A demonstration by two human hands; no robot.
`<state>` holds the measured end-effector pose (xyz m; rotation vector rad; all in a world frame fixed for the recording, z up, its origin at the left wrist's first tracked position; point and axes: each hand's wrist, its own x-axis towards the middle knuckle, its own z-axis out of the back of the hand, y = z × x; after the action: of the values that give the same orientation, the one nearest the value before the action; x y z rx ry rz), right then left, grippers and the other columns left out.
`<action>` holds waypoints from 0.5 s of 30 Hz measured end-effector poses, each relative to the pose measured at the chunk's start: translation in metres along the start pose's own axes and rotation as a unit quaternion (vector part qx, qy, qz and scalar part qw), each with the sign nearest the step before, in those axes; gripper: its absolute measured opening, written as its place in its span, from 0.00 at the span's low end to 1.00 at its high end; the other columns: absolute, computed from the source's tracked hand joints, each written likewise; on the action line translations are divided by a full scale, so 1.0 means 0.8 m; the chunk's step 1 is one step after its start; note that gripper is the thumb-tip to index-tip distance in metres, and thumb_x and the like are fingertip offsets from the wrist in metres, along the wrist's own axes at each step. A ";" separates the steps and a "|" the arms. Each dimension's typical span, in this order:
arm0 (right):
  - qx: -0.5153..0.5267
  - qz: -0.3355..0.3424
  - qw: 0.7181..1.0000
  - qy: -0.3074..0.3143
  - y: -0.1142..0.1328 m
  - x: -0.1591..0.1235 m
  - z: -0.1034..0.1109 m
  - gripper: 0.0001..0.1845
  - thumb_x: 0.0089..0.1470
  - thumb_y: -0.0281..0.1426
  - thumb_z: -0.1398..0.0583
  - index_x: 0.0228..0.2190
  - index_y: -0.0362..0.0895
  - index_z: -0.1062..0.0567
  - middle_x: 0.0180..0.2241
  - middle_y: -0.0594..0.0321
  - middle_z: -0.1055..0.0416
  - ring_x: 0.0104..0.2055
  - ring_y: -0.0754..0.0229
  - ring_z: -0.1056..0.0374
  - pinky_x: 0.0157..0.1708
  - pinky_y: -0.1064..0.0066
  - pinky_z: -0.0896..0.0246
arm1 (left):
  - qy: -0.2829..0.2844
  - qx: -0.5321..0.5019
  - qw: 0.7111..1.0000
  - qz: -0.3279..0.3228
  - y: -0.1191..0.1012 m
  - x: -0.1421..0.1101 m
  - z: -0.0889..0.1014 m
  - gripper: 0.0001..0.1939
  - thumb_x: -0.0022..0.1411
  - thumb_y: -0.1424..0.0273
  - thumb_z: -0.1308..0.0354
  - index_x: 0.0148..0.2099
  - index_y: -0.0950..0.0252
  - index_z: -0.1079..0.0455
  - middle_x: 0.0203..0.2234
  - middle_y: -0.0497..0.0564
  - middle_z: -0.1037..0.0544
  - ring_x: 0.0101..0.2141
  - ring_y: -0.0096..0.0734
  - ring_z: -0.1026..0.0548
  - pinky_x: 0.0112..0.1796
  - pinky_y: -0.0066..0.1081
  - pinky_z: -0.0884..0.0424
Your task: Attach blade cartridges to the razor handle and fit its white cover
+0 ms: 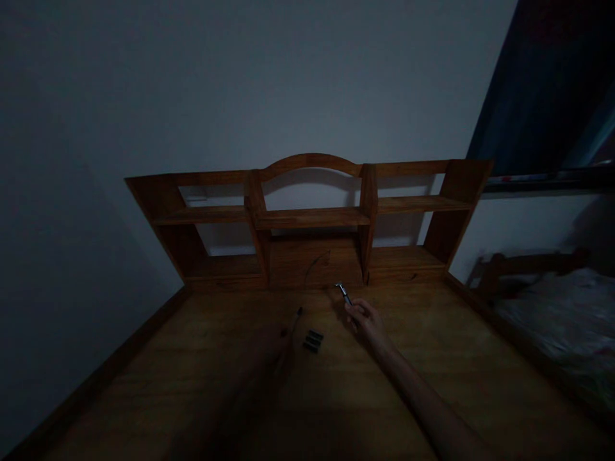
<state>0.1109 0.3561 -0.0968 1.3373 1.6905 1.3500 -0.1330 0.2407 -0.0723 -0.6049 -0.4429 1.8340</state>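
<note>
My right hand (364, 318) is closed around the grip of a slim tool with a shiny silver bent head (343, 291), which looks like a razor handle. It is held up over the wooden desk, its head pointing away from me. In deep shadow, my left hand (275, 339) is closed on a thin stick with a dark tip (299, 312); its exact kind is too dim to tell. Several small dark strips (313, 340), like cartridges, lie side by side on the desk between my hands.
A wooden shelf unit (312, 219) with an arched top stands along the back of the desk (216, 326). Behind it rises a pale wall (240, 83). Off the right side are a dark curtain or window (552, 96) and a pale plastic-like heap (567, 314). The light is dim.
</note>
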 end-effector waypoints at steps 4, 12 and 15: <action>-0.012 -0.007 1.000 0.003 -0.003 0.002 0.004 0.18 0.44 0.45 0.34 0.29 0.45 0.29 0.18 0.69 0.34 0.15 0.70 0.46 0.14 0.77 0.58 | -0.012 0.042 0.999 -0.007 -0.001 -0.003 0.006 0.14 0.57 0.61 0.45 0.30 0.65 0.23 0.27 0.53 0.20 0.30 0.39 0.24 0.32 0.31 0.32; -0.021 -0.022 0.999 0.015 -0.005 -0.001 0.003 0.18 0.46 0.45 0.35 0.28 0.44 0.30 0.18 0.69 0.34 0.15 0.70 0.46 0.14 0.77 0.57 | -0.047 0.037 0.981 -0.186 -0.040 0.006 0.015 0.10 0.59 0.68 0.45 0.38 0.64 0.24 0.37 0.55 0.22 0.39 0.39 0.25 0.39 0.33 0.33; -0.039 -0.026 0.999 0.028 -0.002 -0.003 0.003 0.18 0.47 0.45 0.36 0.28 0.44 0.29 0.18 0.69 0.34 0.15 0.70 0.46 0.14 0.77 0.57 | 0.018 -0.040 0.957 -0.286 -0.039 0.014 0.005 0.11 0.59 0.64 0.42 0.35 0.66 0.23 0.34 0.56 0.21 0.37 0.38 0.26 0.39 0.34 0.32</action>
<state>0.1134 0.3546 -0.0996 1.2154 1.6805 1.4207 -0.1146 0.2619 -0.0535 -0.4973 -0.5990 1.2561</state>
